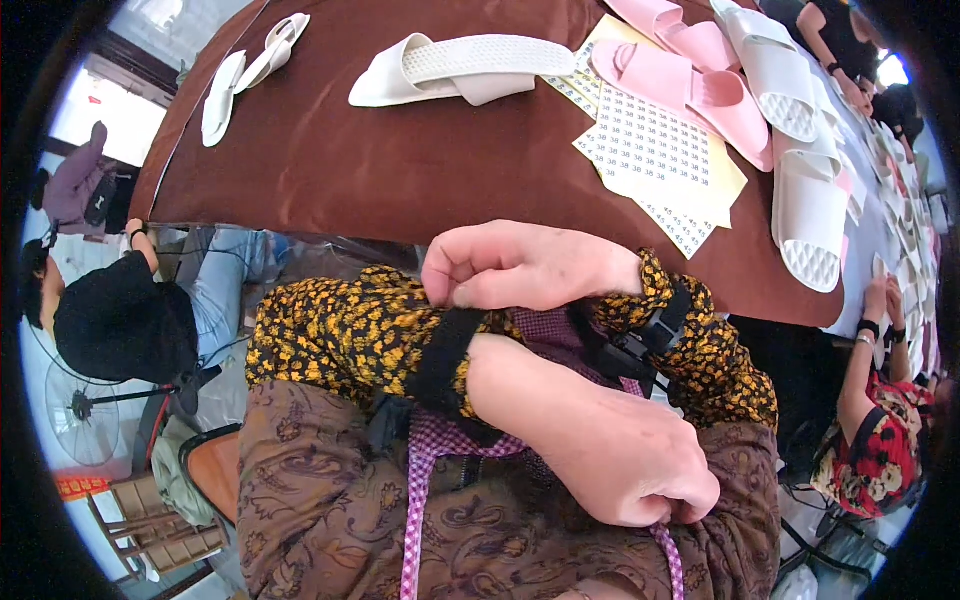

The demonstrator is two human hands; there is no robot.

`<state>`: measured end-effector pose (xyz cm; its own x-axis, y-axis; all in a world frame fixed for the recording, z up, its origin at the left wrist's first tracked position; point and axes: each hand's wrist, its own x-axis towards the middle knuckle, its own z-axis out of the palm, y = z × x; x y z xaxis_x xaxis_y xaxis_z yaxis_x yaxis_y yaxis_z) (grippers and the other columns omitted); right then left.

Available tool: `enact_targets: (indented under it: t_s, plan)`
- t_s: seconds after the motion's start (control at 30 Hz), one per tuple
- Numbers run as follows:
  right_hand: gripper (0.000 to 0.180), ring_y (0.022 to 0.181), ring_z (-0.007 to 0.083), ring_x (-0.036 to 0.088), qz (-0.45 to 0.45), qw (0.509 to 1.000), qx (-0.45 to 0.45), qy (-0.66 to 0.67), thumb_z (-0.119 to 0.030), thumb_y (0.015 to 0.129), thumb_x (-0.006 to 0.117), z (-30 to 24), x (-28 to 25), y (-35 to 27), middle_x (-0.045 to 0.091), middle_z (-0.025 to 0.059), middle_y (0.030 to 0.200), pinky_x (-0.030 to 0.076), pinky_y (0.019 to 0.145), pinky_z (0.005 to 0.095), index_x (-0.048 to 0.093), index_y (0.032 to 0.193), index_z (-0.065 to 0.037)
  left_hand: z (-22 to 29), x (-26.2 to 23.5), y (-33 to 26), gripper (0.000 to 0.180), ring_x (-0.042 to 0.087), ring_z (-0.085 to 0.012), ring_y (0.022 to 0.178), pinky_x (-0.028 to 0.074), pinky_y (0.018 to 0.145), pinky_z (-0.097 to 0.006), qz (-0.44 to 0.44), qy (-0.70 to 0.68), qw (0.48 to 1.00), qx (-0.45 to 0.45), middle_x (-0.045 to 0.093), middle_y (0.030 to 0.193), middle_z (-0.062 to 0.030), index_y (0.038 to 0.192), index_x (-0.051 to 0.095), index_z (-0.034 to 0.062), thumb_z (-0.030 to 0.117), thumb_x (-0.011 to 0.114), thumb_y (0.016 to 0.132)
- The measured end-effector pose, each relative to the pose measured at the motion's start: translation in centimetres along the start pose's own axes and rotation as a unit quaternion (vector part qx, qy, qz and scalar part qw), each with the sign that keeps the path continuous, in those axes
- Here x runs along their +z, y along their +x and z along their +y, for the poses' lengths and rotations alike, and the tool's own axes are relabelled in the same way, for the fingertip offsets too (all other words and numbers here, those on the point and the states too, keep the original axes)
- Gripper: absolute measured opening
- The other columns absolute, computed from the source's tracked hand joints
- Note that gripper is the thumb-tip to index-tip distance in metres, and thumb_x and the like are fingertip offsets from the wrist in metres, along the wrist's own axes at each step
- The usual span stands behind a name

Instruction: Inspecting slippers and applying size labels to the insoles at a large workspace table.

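Note:
My left hand point(600, 440) reaches across my lap, curled into a loose fist. Its fingertips meet a purple gingham apron strap point(668, 552); whether they grip it is hidden. Above that forearm, my right hand point(535, 265) points left with bent fingers, thumb and fingertips closed at the left sleeve point(350, 325). That sleeve is black with yellow flowers and ends in a black cuff point(447, 360). The right sleeve point(720, 370) has the same pattern, with a dark buckled strap point(662, 328) round it. Brown paisley cloth point(340, 490) covers my lap.
A brown-covered table point(300, 170) lies ahead, bearing white slippers point(480, 65), pink slippers point(690, 85) and printed sticker sheets point(660, 140). More white slippers point(810, 215) line the right side. People sit at left point(125, 310) and right point(875, 440). A fan point(80, 405) stands at left.

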<state>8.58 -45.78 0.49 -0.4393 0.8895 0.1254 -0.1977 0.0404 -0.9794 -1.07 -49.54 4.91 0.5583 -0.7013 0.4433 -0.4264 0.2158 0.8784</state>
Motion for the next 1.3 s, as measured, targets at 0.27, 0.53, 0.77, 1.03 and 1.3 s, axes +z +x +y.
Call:
enact_targets:
  t_s: [0.27,0.53,0.77,1.03,1.3]
  plan:
    - [0.021,0.080,0.0181,0.062,0.292,0.929,-0.110,0.197,-0.023,0.093,0.057,-3.4,-3.5,-1.0,0.065,0.0079,0.085,0.052,0.071,0.0350,0.062,0.093,-0.003,1.8,-4.0,-2.0,0.021,0.060,-0.0271,0.079,0.049,0.070,-0.037,0.048,0.203,0.978,0.004,0.061,0.090,-0.0090,0.101,0.061,0.0040,0.010,0.065,0.081]
    - [0.006,0.070,0.0167,0.056,0.328,0.809,-0.251,0.418,-0.013,0.090,0.058,-6.4,-10.8,-4.3,0.059,0.0028,0.076,0.046,0.066,0.0337,0.056,0.088,-0.008,3.5,-10.2,-7.8,0.010,0.063,-0.0142,0.081,0.051,0.070,-0.028,0.351,0.251,0.847,-0.309,0.066,0.086,-0.0070,0.096,0.063,-0.0005,0.003,0.058,0.088]
    - [0.008,0.062,0.0117,0.044,0.369,0.791,-0.315,0.374,-0.010,0.093,0.053,-9.1,-11.7,-7.9,0.051,-0.0004,0.072,0.039,0.060,0.0264,0.052,0.085,-0.009,1.4,-17.8,-18.0,0.019,0.062,-0.0134,0.085,0.050,0.078,-0.027,0.520,0.448,0.666,-0.293,0.065,0.093,-0.0073,0.107,0.061,-0.0031,0.007,0.056,0.091]
    - [0.013,0.068,0.0113,0.049,0.466,0.832,-0.248,0.167,-0.013,0.097,0.047,-8.1,-10.8,-7.8,0.051,-0.0001,0.078,0.042,0.064,0.0263,0.053,0.102,-0.003,0.2,-24.4,-23.9,0.065,0.057,-0.0363,0.116,0.046,0.095,-0.040,0.570,0.461,0.526,-0.430,0.056,0.125,-0.0296,0.126,0.051,-0.0097,0.040,0.061,0.085]
    - [0.042,0.098,0.0313,0.063,0.410,0.663,0.100,-0.619,-0.010,0.088,0.056,-4.9,-10.7,-4.7,0.060,0.0163,0.112,0.052,0.082,0.0404,0.048,0.129,-0.003,0.3,-26.9,-26.9,0.059,0.062,-0.0298,0.105,0.049,0.086,-0.038,0.643,0.371,0.502,-0.445,0.064,0.111,-0.0254,0.120,0.053,-0.0120,0.038,0.058,0.089]
